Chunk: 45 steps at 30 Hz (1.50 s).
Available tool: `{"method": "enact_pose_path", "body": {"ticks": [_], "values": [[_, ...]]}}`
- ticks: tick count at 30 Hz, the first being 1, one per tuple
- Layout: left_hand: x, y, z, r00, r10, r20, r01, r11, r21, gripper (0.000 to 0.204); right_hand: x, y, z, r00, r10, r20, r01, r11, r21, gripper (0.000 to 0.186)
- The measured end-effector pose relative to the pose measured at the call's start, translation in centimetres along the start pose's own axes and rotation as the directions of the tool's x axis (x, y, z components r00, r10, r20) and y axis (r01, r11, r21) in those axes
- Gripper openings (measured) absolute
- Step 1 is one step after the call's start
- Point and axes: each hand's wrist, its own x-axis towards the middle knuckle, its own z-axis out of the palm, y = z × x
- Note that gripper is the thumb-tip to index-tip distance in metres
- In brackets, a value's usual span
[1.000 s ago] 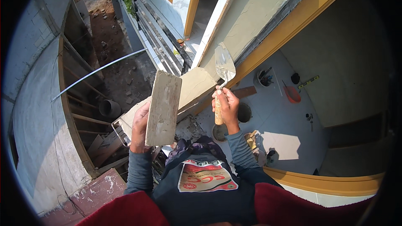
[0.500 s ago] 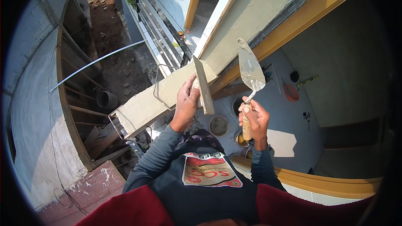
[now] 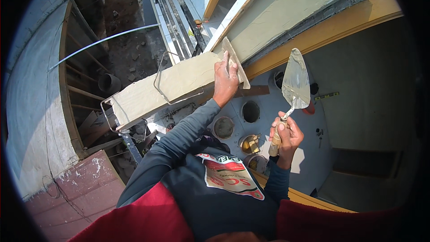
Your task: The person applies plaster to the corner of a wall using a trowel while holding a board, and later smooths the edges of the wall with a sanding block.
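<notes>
My left hand (image 3: 225, 80) grips a flat plastering float (image 3: 237, 65), its plate tilted against the corner where a plastered ledge (image 3: 183, 78) meets the plastered wall (image 3: 277, 11). Some fingers lie stretched along the float's back; the handle is hidden under the palm. Out to the right, my right hand (image 3: 287, 134) is wrapped round the wooden handle of a pointed trowel (image 3: 295, 83). Its blade points up and away, smeared with wet plaster, and stays apart from the wall. Bent metal rod clamps (image 3: 156, 79) straddle the ledge.
Below stand a bucket of grey mix (image 3: 224, 128), a dark bucket (image 3: 251, 111) and a container with a yellow thing (image 3: 250, 144). A yellow wooden frame (image 3: 331, 29) borders the wall. Black railings (image 3: 179, 13) rise beyond the ledge. A drop with rubble (image 3: 130, 54) lies left.
My left hand has moved the float up and right, from over the ledge to the wall corner. My right hand and the trowel have shifted right and slightly down in view.
</notes>
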Motion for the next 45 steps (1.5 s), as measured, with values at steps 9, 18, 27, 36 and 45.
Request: {"method": "enact_pose_path", "body": {"ticks": [9, 18, 27, 36, 45], "values": [[1.2, 0.4, 0.3, 0.997, 0.066, -0.037, -0.067, 0.998, -0.022, 0.056, 0.3, 1.0, -1.6, 1.0, 0.013, -0.022, -0.013, 1.0, -0.011, 0.04], [2.8, 7.3, -0.4, 0.992, 0.125, -0.009, -0.125, 0.987, -0.102, 0.057, 0.4, 1.0, -2.8, 1.0, -0.002, -0.001, 0.002, 0.999, 0.039, 0.039], [5.4, 16.9, 0.4, 0.94, 0.311, -0.14, -0.336, 0.914, -0.226, 0.056, 0.3, -0.1, -3.6, 0.998, -0.006, -0.069, 0.008, 1.0, 0.029, 0.039], [9.3, 24.9, 1.8, 0.785, 0.521, -0.337, -0.612, 0.737, -0.288, 0.044, 0.8, 0.3, -4.8, 0.989, -0.107, -0.105, 0.104, 0.994, -0.027, 0.04], [14.3, 27.1, 3.6, 0.64, 0.718, 0.275, -0.379, 0.606, -0.699, 0.064, 1.7, 0.3, -5.2, 0.993, -0.09, -0.08, 0.089, 0.996, -0.012, 0.04]]}}
